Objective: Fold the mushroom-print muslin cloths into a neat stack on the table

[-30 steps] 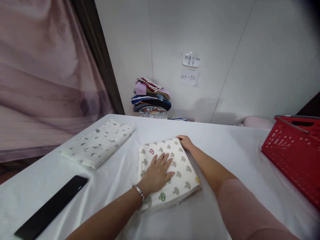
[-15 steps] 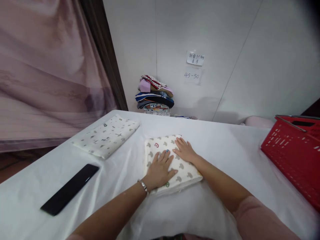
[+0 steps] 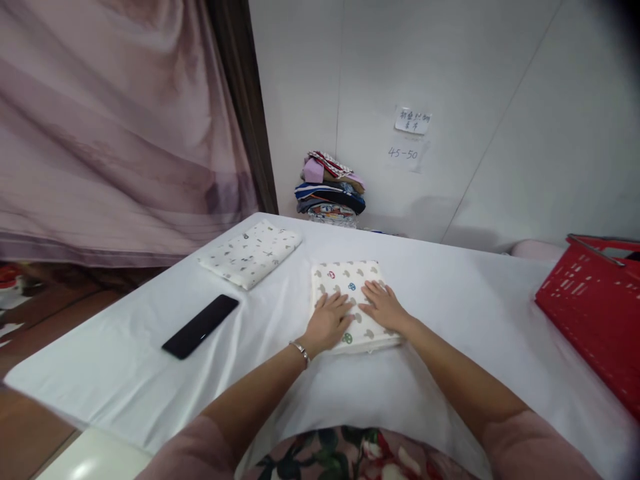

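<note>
"Two hands on one cloth, then?"

"Yes. The folded cloth with the mushroom print (image 3: 353, 285) lies around the middle of the desk (image 3: 450, 293), in from its far edge. The left hand (image 3: 327, 322) rests flat on its left part, and the right hand (image 3: 385, 307) on its right part."

"And the fingers?"

"Spread a little apart on both hands, thumbs out to the side, pressing on the top layer and clamped on nothing. The left wrist wears a silvery bracelet (image 3: 301, 353)."

"Any writing to read?"

"Two paper notes are stuck on the wall beyond the far edge. The lower note (image 3: 404, 155) reads '45-50' by hand. The upper note (image 3: 413, 121) carries two lines of handwritten Chinese characters, too small for me to read surely."

"What about the print?"

"Mostly grey mushrooms, with a red, a blue and a green one showing."

"What else is on the desk?"

"A second folded cloth (image 3: 253, 253), white with small dark motifs, near the far left corner. A flat black object (image 3: 201, 327) lies near the left edge, closer to the person. Over at the right stands a red basket (image 3: 595, 307)."

"And behind?"

"A pile of folded fabrics (image 3: 330, 190), just past the far edge, by the wall (image 3: 475, 80)."
</note>
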A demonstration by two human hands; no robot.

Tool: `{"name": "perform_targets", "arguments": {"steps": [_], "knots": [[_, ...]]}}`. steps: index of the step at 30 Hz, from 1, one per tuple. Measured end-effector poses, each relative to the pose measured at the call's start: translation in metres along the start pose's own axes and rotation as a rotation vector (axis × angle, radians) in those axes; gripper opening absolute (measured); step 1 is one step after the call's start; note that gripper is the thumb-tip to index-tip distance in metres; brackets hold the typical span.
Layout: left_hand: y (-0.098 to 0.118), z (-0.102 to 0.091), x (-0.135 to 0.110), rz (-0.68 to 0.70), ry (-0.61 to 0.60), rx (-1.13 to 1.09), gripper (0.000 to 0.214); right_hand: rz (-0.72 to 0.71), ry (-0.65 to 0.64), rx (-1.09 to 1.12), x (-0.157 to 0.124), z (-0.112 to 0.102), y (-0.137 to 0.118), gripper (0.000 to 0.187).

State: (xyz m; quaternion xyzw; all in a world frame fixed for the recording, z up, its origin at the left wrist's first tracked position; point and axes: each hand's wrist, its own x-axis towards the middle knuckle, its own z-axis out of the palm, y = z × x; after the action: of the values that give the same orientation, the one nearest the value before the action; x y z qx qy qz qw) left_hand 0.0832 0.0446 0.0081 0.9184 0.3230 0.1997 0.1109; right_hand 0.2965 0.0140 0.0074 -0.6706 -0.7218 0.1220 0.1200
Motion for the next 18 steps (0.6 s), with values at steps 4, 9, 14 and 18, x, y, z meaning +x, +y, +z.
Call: {"name": "perform_targets", "arguments": {"steps": [4,9,14,18], "knots": [[-0.016,-0.007,-0.010,-0.259,0.232,-0.098,0.034,0.136,0.190,0.257,-0.016,0.003,0.022,0.053],[-0.029,-0.017,-0.019,-0.768,0.159,-0.387,0.055,0.438,0.229,0.593,-0.038,0.009,0.041,0.070],[-0.025,-0.020,-0.014,-0.834,0.069,-0.455,0.058,0.495,0.138,0.685,-0.041,-0.006,0.032,0.087],[-0.007,-0.007,-0.021,-0.830,0.063,-0.573,0.057,0.434,0.182,0.713,-0.040,-0.021,0.051,0.084]]}}
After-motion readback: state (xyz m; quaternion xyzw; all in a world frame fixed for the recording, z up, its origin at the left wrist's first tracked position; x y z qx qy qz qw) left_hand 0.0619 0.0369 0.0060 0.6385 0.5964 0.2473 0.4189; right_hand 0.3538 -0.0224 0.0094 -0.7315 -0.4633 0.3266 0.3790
